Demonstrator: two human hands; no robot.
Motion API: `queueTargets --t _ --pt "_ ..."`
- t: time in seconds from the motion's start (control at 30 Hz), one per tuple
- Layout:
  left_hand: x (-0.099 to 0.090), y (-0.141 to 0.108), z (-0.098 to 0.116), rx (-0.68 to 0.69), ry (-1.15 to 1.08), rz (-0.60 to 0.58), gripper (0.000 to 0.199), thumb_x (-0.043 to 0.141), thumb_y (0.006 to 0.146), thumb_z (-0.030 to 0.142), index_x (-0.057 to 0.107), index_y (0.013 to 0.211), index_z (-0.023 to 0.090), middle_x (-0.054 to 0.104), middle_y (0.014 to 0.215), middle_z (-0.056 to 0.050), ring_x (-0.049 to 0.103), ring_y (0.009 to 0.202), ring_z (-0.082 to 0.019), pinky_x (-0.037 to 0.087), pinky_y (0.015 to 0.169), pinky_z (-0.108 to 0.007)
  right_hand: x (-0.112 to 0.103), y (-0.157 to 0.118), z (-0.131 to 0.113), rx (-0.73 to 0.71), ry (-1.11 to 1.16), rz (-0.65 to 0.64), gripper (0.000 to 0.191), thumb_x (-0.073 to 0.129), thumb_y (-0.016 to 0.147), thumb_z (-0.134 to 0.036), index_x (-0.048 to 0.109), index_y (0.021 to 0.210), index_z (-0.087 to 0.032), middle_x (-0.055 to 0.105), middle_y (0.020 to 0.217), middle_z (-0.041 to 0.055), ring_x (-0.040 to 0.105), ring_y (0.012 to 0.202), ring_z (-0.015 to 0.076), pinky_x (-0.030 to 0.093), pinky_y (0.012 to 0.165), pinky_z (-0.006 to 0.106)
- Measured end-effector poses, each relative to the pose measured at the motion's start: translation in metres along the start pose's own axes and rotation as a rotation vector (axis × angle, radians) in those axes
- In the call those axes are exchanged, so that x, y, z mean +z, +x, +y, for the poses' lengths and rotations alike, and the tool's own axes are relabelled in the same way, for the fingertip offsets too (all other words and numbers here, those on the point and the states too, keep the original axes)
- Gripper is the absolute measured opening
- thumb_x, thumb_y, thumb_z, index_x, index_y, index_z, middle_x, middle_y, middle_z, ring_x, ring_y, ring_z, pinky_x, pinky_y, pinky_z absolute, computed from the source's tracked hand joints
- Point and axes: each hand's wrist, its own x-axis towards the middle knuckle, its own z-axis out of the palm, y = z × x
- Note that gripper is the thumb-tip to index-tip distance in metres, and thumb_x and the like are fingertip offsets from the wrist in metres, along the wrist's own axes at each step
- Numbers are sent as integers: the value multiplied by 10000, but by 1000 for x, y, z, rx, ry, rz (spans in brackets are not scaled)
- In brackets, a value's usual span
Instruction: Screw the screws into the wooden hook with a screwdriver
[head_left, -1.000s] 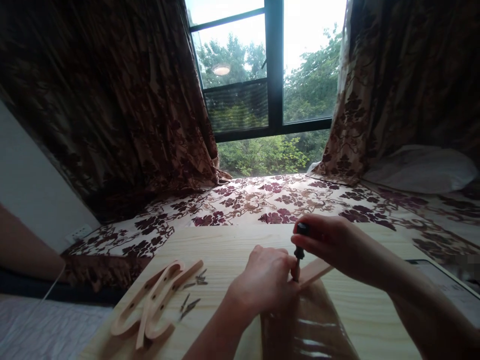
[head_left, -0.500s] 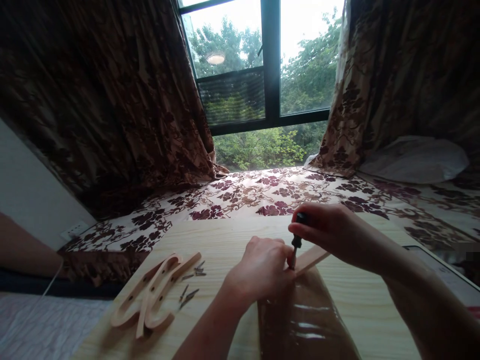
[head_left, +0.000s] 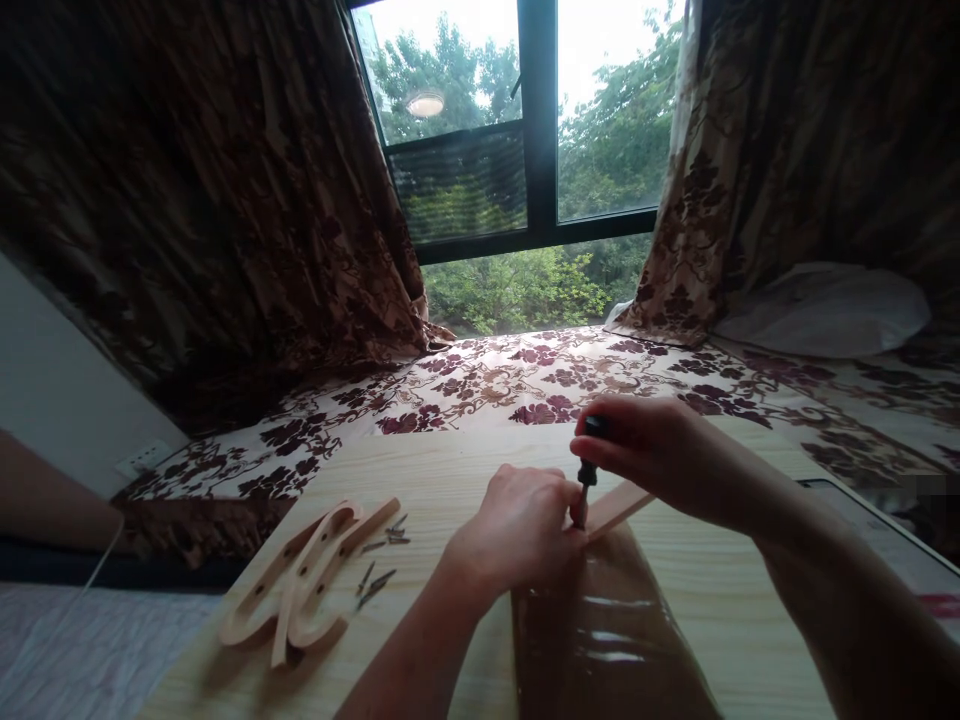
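My right hand (head_left: 645, 440) is closed around the black handle of a screwdriver (head_left: 589, 470), held nearly upright with its tip pointing down. Beside the tip, my left hand (head_left: 521, 520) is closed and presses on a pale wooden strip (head_left: 619, 508); its fingertips are partly hidden. The strip lies across the far end of a brown, shiny wrapped package (head_left: 600, 640). Any screw under the tip is too small to make out. To the left lie curved wooden hooks (head_left: 311, 580) with dark holes, and several loose screws (head_left: 375, 588) are next to them.
Everything rests on a light wooden tabletop (head_left: 450, 460). A tablet-like device (head_left: 892, 540) lies at the right edge. Behind the table is a window seat with flowered cloth (head_left: 480, 380), and a white plastic bag (head_left: 825, 310) sits at its right.
The whole view has shifted slightly, so things appear a little higher and further left. Both hands keep the same hold on the screwdriver and the wooden strip.
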Motion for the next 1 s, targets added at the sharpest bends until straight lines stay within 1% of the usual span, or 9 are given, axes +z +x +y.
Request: queueTargets --t 0.1,0.2,0.27,0.33,0.4,0.53,0.63,0.8,1.0 --pt "0 0 0 -6 4 -1 82 629 761 240 708 778 249 649 715 22 603 737 -178 375 651 -264 2 0 1 8 -55 46 239 586 852 -366 542 703 -184 498 587 -37 407 530 92 318 480 224" --pt "-1 0 1 -7 2 -2 86 627 760 231 709 779 246 649 723 21 598 730 -174 373 647 -262 -1 -3 0 2 -31 15 141 628 815 -330 615 832 -190 550 623 -32 453 555 98 352 498 215" --pt "-1 0 1 -4 -2 -10 86 628 762 228 710 778 246 657 752 22 594 723 -167 376 651 -258 -3 -5 -1 -12 23 -24 148 627 813 -304 641 913 -196 572 646 -29 468 569 97 366 507 207" --pt "-1 0 1 -3 -3 -16 82 632 763 235 712 779 247 659 766 22 592 719 -165 375 649 -257 -4 -6 0 -18 57 -50 131 607 832 -313 637 868 -190 555 635 -30 449 566 94 357 498 204" --pt "-1 0 1 -7 -1 -17 75 638 763 242 711 777 247 650 743 20 593 719 -171 370 643 -261 -4 -6 2 -15 54 -53 176 596 844 -347 605 781 -183 525 616 -32 420 561 94 338 486 208" --pt "-2 0 2 -18 3 -16 80 629 767 235 707 778 245 631 707 19 599 715 -179 369 644 -269 -2 -2 5 8 -24 -4 242 610 831 -378 546 703 -184 490 578 -41 393 533 92 299 467 221" --pt "-2 0 2 -18 0 -19 79 633 764 244 710 785 245 634 705 19 602 725 -179 373 650 -267 -3 -2 2 16 -56 5 237 618 824 -379 563 704 -181 495 572 -40 397 524 90 298 467 222" --pt "-1 1 1 -11 -3 -16 80 634 768 248 712 779 259 664 749 26 604 764 -177 381 681 -268 -5 -5 -3 -6 58 -43 153 600 837 -330 639 846 -183 520 610 -37 409 541 89 322 469 210" --pt "-1 0 2 -15 14 -17 84 629 765 240 710 785 248 647 701 20 603 733 -177 373 653 -267 -2 -2 0 13 27 -18 214 592 841 -349 565 713 -181 496 580 -40 397 530 89 305 468 219"
